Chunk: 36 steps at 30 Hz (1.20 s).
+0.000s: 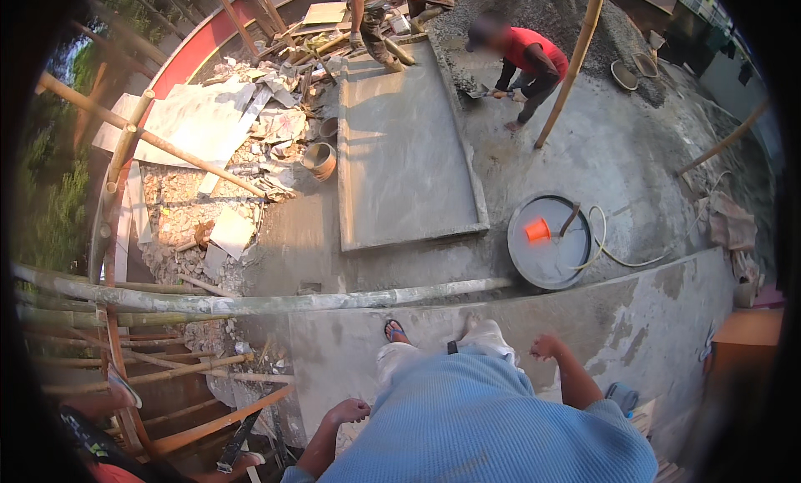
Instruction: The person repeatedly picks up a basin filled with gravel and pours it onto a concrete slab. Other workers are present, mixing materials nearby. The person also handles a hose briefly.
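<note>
My left hand [349, 411] hangs beside my blue shirt [476, 416], its fingers curled in and nothing showing in them. On the other side, my right hand [546, 347] is held out from my hip with bent, closed fingers, apart from any object. Ahead of it is a round black tub [529, 266] of grey water, with an orange pail [537, 229] and a stick-like piece [570, 219] in it. A pale hose [622, 259] crosses the tub's rim. Beyond my feet a long bamboo pole [359, 300] lies along the edge of the concrete step.
A shallow framed bed of wet grey mortar [409, 149] lies ahead. A person in red [534, 53] bends with a shovel beside it; others stand at its far end. Upright poles [576, 62], buckets [319, 160], rubble [171, 199] and bamboo scaffolding [167, 358] surround it. Another person [92, 450] is at lower left.
</note>
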{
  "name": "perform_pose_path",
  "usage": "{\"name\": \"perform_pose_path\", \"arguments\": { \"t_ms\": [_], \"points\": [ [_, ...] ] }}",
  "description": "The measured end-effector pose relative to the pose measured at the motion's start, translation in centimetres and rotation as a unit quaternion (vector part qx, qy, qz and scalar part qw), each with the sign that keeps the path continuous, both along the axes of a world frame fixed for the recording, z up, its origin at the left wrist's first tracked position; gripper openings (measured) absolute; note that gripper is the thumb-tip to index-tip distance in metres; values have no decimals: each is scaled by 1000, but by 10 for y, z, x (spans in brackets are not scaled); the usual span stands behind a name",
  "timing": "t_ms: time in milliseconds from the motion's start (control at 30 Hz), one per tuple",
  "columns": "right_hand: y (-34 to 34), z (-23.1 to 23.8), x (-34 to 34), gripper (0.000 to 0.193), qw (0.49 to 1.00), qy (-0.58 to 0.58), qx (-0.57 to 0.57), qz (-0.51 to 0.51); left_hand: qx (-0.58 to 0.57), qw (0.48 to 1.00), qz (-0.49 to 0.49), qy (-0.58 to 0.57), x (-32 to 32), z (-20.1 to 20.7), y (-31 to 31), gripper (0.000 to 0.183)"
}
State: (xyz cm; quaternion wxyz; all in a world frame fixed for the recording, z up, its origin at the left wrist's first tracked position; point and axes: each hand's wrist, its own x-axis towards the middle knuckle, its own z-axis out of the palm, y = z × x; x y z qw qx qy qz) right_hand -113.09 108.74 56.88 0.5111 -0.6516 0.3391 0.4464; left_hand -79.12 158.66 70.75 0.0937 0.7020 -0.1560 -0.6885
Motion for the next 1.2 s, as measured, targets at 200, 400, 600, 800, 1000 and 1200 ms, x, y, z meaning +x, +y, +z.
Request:
{"name": "perform_pose_path", "arguments": {
  "t_ms": [200, 400, 600, 800, 1000, 1200],
  "points": [
    [51, 111, -18, 38, 930, 1, 335, -153, -160, 951, 256, 60, -42, 60, -7, 45],
    [79, 136, -1, 44, 926, 11, 311, -214, -127, 961, 211, 124, -18, 65, -11, 56],
    [104, 140, 14, 66, 954, -17, 287, -81, -133, 957, 201, 161, 9, 63, 7, 60],
    [130, 131, 12, 85, 932, -103, 318, -140, -128, 960, 191, 158, 32, 51, 14, 58],
    [141, 136, 17, 83, 920, -141, 305, -200, -128, 963, 183, 153, 45, 45, 13, 56],
    [158, 146, 28, 72, 923, -236, 187, -242, -121, 968, 163, 149, 63, 46, 3, 54]
  ]
}}
